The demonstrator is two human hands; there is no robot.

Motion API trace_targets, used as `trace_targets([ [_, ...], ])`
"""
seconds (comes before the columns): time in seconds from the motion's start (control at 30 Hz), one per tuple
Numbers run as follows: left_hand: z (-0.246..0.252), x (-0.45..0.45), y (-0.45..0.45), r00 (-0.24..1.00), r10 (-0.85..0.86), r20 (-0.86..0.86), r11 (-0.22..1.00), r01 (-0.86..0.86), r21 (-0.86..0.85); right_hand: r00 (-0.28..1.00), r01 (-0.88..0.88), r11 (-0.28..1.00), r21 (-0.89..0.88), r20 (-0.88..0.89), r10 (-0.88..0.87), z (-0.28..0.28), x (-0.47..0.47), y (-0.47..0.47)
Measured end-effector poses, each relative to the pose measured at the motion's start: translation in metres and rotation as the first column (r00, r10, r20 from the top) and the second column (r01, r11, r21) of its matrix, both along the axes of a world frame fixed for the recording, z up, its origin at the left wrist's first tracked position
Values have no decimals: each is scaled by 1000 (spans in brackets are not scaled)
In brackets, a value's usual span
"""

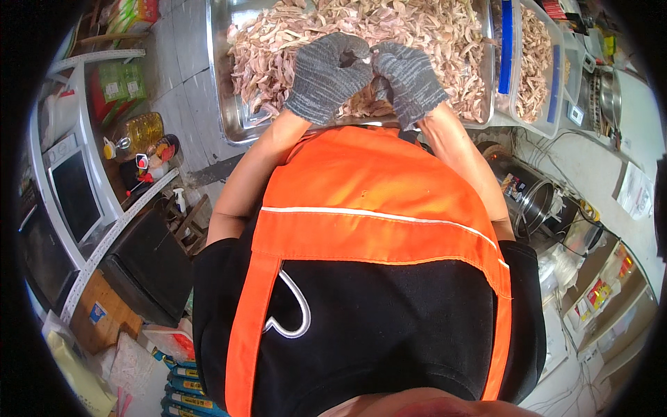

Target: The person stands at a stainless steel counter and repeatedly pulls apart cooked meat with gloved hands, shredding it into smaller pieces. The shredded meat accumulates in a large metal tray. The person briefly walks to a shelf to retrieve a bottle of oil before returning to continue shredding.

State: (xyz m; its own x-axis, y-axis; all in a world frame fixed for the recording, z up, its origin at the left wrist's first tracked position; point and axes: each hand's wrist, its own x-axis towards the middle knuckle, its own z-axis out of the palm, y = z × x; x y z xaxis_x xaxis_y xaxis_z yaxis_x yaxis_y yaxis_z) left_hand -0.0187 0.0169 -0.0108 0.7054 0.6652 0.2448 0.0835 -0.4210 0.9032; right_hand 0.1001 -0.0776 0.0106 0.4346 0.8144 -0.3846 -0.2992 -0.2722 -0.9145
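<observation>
A metal tray (227, 122) in front of me is heaped with small, slender, pinkish-tan food pieces (266, 73); what food they are I cannot tell for sure. Over the heap, my left hand (331, 78) and my right hand (410, 81) meet fingertip to fingertip, both in grey knitted gloves. A small pale bit shows where the fingertips pinch together, apparently one of these pieces. The gloves cover most of it. My wrists rest close to the tray's near edge, above my orange apron (365, 172).
Right of the tray stands a clear plastic container (555, 112) with more such pieces. Beyond it lie a digital scale (576, 114) and a metal pan (609, 94). Shelving (78, 284) at left holds an oil jug (143, 136). A steel pot (534, 203) stands low at right, near cables.
</observation>
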Motion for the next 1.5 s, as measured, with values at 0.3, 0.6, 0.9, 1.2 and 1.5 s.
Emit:
trace_targets([
  [0.3,15,11,-7,978,38,205,947,30,-319,981,57,951,-305,-161,-111,-33,12,11],
  [0.6,-95,27,146,940,64,-334,755,173,633,863,-146,989,-1,488,128,-53,56,-22],
  [0.9,-106,64,94,762,-87,-642,852,391,348,509,268,797,-541,782,360,-63,105,-11],
  [1.2,-83,-4,150,715,20,-699,876,325,358,177,-365,908,-204,943,283,-73,-3,55],
  [1.5,-81,36,133,865,17,-501,910,195,367,122,119,993,-2,992,-13,-58,160,23],
])
